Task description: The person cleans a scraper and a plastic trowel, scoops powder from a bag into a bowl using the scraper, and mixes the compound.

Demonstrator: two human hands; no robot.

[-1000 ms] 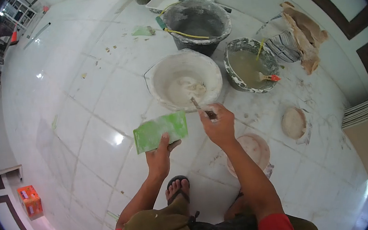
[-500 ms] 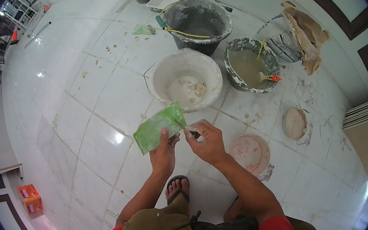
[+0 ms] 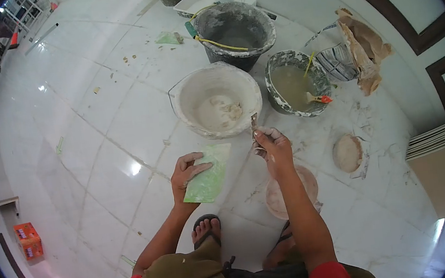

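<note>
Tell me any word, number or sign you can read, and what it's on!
None can be read for certain.
Orange rectangular carton at the left: pale marks, too small and blurred.
Crumpled brown-and-white paper bag at the right: dark marks, too blurred.
Thin green arrow-like shape on the white tiled floor: no letters seen; I can't tell if it's a sign.
Green rectangular sheet: no writing seen.

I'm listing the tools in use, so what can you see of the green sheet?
The green sheet is thin, flat and roughly rectangular, apparently plastic, its face dulled by whitish smears. The left hand grips it along its left side. It is held at a slant above the tiled floor, nearer the person than the whitish bucket.
</note>
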